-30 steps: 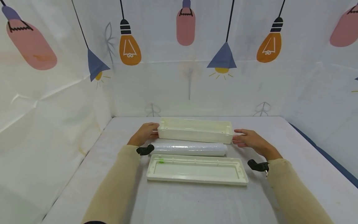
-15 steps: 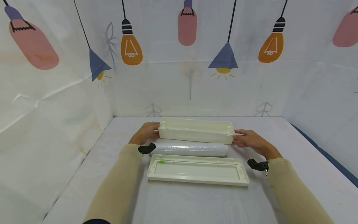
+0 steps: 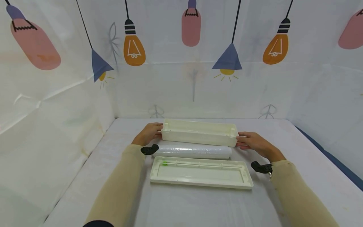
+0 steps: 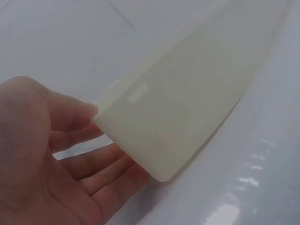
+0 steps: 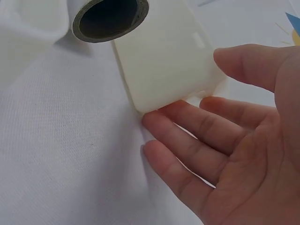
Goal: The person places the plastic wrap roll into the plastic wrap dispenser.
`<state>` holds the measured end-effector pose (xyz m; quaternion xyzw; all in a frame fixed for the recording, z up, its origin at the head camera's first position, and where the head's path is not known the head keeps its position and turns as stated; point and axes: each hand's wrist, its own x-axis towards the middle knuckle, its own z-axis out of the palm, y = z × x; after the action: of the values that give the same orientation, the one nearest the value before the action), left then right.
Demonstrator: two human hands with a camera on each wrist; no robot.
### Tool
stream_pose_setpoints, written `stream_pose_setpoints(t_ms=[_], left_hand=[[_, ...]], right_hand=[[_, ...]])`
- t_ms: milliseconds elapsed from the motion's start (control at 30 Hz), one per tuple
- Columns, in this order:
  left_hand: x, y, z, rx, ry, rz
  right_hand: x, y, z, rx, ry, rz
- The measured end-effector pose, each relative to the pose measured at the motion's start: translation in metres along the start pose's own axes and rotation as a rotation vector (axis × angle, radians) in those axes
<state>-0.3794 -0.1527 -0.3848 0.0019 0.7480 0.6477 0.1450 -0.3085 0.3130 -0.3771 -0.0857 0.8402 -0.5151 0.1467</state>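
Note:
A long cream plastic box (image 3: 198, 137) stands at the back of the table, its hollow facing up. At its left end is my left hand (image 3: 147, 133), thumb tip at the upper corner and fingertips against the end wall (image 4: 140, 150). My right hand (image 3: 256, 143) is at the opposite end, with fingertips touching the end wall (image 5: 168, 98) and the little finger apart from it. The fingers of both hands are extended and only slightly bent. In front of the box lies a roll of clear plastic film (image 3: 194, 151), its dark hollow core (image 5: 110, 18) showing in the right wrist view.
Nearest me, a shallow cream lid (image 3: 201, 176) lies with its inner side up and a small green mark on its edge. A white cloth covers the table (image 3: 193, 208). Behind it hangs a white sheet (image 3: 167, 91) printed with lamps.
The scene shifts slightly to the right in the head view. My right fingertips, slightly apart from the box a second ago, now meet its end. Box, roll and lid keep their arrangement.

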Motion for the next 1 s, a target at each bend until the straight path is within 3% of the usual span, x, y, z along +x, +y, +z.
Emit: stream_pose_setpoints(t_ms=[667,1000], left_hand=[[0.0002,-0.0021,-0.0029,-0.003,-0.004,0.024],[-0.0088,0.0023,-0.0046,-0.009,0.002,0.036]], right_hand=[[0.0034,0.0007,-0.0004,-0.017,0.008,0.009],[0.0031,-0.0023,-0.0003,-0.032,0.004,0.005]])
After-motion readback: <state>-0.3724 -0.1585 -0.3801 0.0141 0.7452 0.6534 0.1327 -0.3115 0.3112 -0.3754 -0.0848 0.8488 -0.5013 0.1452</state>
